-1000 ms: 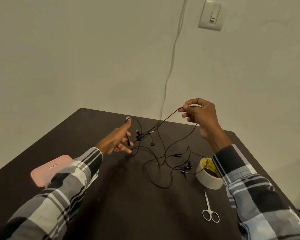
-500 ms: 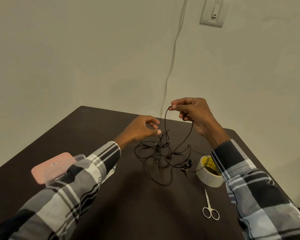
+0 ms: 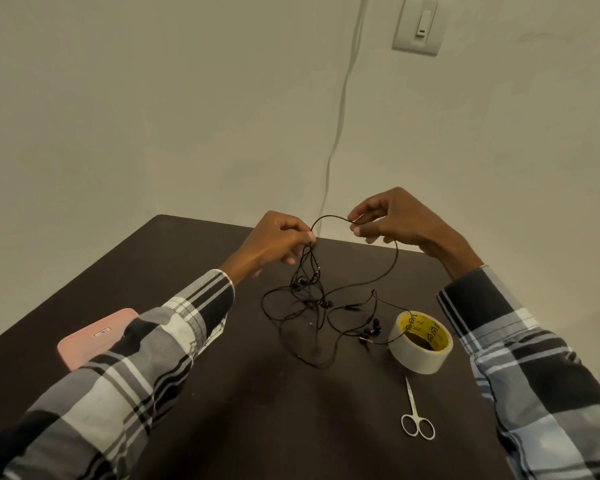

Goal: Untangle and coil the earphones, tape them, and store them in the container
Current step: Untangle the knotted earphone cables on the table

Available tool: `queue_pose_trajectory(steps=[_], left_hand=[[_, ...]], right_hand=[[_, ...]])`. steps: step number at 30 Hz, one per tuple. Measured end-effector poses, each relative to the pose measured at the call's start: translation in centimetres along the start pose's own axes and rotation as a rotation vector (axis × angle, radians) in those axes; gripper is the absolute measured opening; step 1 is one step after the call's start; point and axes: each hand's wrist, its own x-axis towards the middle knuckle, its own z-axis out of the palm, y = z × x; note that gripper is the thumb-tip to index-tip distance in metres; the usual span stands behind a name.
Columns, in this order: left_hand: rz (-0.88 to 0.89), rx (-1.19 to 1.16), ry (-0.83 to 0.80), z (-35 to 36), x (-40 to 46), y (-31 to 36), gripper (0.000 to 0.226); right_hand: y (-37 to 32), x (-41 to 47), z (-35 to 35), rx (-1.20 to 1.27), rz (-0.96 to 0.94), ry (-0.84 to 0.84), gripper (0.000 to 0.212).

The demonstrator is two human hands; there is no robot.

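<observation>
Black tangled earphones (image 3: pixel 312 306) lie partly on the dark table (image 3: pixel 257 393), with several strands lifted above it. My left hand (image 3: pixel 274 240) pinches a bunch of strands at its fingertips. My right hand (image 3: pixel 392 220) pinches the cable a short way off, so a small arc of wire spans between the two hands. Earbuds (image 3: pixel 371 332) rest beside a roll of clear tape (image 3: pixel 421 342) on the right. The pink-lidded container (image 3: pixel 94 336) sits at the left, partly hidden by my left sleeve.
Small scissors (image 3: pixel 416 415) lie in front of the tape roll. A white cable (image 3: pixel 340 116) runs down the wall behind the table, and a light switch (image 3: pixel 420 24) is at the upper right. The table's far edge is just behind my hands.
My left hand rose from the table and moved right to take hold of the strands near my right hand. The tangle has been drawn together and lifted.
</observation>
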Motion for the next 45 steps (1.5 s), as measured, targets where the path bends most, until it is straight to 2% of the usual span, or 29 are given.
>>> queue_pose_trajectory(steps=[4,6,8,11,13,19,26,30,33,35,38,45], left_hand=[[0.095,0.085,0.003,-0.4,0.2,1.2,0.012],[0.143,0.106,-0.023,-0.3,0.2,1.8,0.011],[0.170,0.113,-0.036,-0.4,0.1,2.1,0.008],[0.161,0.131,-0.036,-0.5,0.0,2.0,0.008],[0.125,0.118,-0.058,-0.7,-0.2,1.6,0.012],[0.072,-0.010,-0.074,-0.7,-0.6,0.4,0.016],[0.082,-0.058,-0.088,-1.5,-0.6,0.1,0.012],[0.098,-0.033,-0.066,-1.3,-0.6,-0.1,0.009],[0.102,0.008,-0.069,-1.0,-0.6,0.0,0.013],[0.105,0.027,-0.072,-0.7,-0.6,0.2,0.011],[0.113,0.064,-0.099,-0.5,-0.7,0.5,0.010],[0.138,0.122,-0.134,-0.1,-0.9,0.9,0.017]], right_hand=[[-1.3,0.4,2.0,-0.071,-0.110,-0.043,0.053],[-2.2,0.7,3.3,-0.103,-0.190,-0.036,0.056],[-2.9,0.8,4.2,-0.136,-0.223,-0.008,0.048],[-3.2,1.0,4.2,-0.171,-0.223,0.115,0.020],[-3.3,1.0,4.0,-0.190,-0.216,0.192,0.009],[-3.5,1.1,4.0,-0.051,-0.132,0.359,0.012],[-2.2,1.4,3.0,0.058,-0.044,0.464,0.015],[-1.8,1.5,2.9,0.103,-0.018,0.293,0.011],[-1.9,1.2,3.2,0.078,-0.027,0.124,0.023],[-1.9,1.0,3.4,0.120,-0.048,0.055,0.024],[-2.0,0.9,3.9,0.140,-0.103,0.002,0.012],[-1.7,1.2,4.1,0.129,-0.103,-0.035,0.016]])
